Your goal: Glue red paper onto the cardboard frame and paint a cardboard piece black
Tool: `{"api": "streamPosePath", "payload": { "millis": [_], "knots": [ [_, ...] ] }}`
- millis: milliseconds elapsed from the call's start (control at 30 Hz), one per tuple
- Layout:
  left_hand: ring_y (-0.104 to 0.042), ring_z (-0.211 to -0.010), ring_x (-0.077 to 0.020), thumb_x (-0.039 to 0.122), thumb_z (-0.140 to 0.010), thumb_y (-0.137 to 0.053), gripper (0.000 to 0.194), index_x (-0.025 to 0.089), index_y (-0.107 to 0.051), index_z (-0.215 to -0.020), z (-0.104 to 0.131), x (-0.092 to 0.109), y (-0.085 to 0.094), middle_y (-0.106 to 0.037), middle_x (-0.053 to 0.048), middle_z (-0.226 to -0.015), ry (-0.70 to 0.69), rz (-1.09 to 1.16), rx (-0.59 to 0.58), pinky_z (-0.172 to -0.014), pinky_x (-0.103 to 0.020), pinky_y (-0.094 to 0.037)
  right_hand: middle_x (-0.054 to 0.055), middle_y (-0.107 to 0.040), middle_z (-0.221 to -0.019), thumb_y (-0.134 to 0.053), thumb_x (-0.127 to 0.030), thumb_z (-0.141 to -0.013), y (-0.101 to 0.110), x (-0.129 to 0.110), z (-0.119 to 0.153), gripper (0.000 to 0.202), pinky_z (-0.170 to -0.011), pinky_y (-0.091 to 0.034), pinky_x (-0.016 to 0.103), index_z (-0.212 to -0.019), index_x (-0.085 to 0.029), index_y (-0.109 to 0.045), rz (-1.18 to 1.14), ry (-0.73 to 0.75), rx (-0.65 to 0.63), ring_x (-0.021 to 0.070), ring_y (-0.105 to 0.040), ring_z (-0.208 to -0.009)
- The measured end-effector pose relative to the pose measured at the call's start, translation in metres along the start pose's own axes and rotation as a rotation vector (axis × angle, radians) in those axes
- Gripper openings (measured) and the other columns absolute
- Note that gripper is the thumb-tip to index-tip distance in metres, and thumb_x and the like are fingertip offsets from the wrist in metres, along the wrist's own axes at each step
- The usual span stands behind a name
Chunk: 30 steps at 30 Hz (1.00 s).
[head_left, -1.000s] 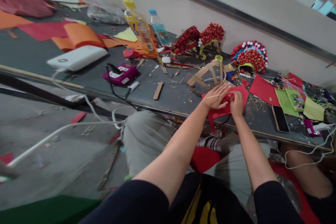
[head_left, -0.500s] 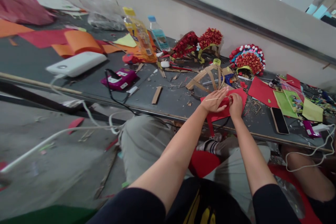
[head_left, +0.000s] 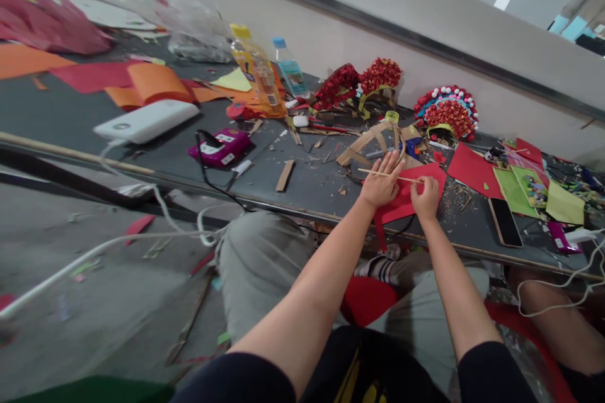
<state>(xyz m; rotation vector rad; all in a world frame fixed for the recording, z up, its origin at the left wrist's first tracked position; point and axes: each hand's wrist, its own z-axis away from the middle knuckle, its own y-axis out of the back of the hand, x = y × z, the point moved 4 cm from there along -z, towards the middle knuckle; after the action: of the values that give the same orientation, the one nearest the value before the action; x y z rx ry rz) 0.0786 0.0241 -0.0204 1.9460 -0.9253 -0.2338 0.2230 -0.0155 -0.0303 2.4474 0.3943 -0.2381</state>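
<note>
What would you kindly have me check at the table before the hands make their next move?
1. Right hand holding the stick: ok.
2. Left hand gripping the stick too: cannot tell; the stick crosses it.
3. Nothing hanging over the table edge: not ok; a red strip dangles near the red paper.
4. Surface beside the red paper swept: not ok; scraps lie there.
5. Phone apart from the red paper: ok.
6. Yellow-capped bottle and blue-capped bottle closed: ok.
</note>
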Motion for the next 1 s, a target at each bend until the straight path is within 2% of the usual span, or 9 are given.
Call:
{"api": "streamPosePath", "payload": {
  "millis": [267, 567, 767, 1000],
  "knots": [
    [-0.016, -0.141, -0.0252, 0.02, -0.075, -0.049, 0.064, 0.013, -0.036, -0.137, 0.004, -0.003, -0.001, -0.018, -0.016, -0.151, 0.062, -0.029, 0.052, -0.112, -0.041, -0.019, 0.003, -0.061, -0.067, -0.053, -0.03, -0.084, 0.003, -0.009, 0.005, 0.012, -0.063, -0.045, 0.025, -0.081, -0.019, -0.055, -0.027, 0.12, 0.0, 0.0144, -0.056, -0.064],
    [-0.016, -0.141, -0.0278, 0.029, -0.081, -0.047, 0.063, 0.009, -0.031, -0.139, 0.007, -0.007, -0.002, -0.02, -0.018, -0.15, 0.103, -0.047, 0.08, -0.111, -0.044, -0.02, 0.002, -0.067, -0.066, -0.051, -0.029, -0.087, -0.004, -0.019, 0.014, 0.016, -0.061, -0.044, 0.021, -0.084, -0.019, -0.063, -0.035, 0.269, -0.12, 0.0108, -0.061, -0.059],
    [-0.018, -0.14, -0.0255, 0.026, -0.081, -0.045, 0.064, 0.008, -0.029, -0.141, 0.007, -0.005, 0.001, -0.021, -0.015, -0.15, 0.087, -0.055, 0.068, -0.112, -0.042, -0.018, 0.006, -0.073, -0.078, -0.046, -0.027, -0.09, -0.007, -0.016, 0.013, 0.024, -0.066, -0.048, 0.021, -0.1, -0.019, -0.066, -0.018, 0.242, -0.125, 0.0117, -0.066, -0.064],
    [-0.016, -0.141, -0.0267, 0.024, -0.078, -0.046, 0.07, 0.009, -0.025, -0.143, 0.005, -0.004, 0.001, -0.018, -0.013, -0.152, 0.103, -0.058, 0.049, -0.112, -0.042, -0.018, 0.009, -0.073, -0.09, -0.044, -0.032, -0.091, -0.008, -0.011, 0.01, 0.028, -0.067, -0.051, 0.023, -0.101, -0.018, -0.066, -0.029, 0.139, -0.091, 0.0144, -0.069, -0.07]
  ]
}}
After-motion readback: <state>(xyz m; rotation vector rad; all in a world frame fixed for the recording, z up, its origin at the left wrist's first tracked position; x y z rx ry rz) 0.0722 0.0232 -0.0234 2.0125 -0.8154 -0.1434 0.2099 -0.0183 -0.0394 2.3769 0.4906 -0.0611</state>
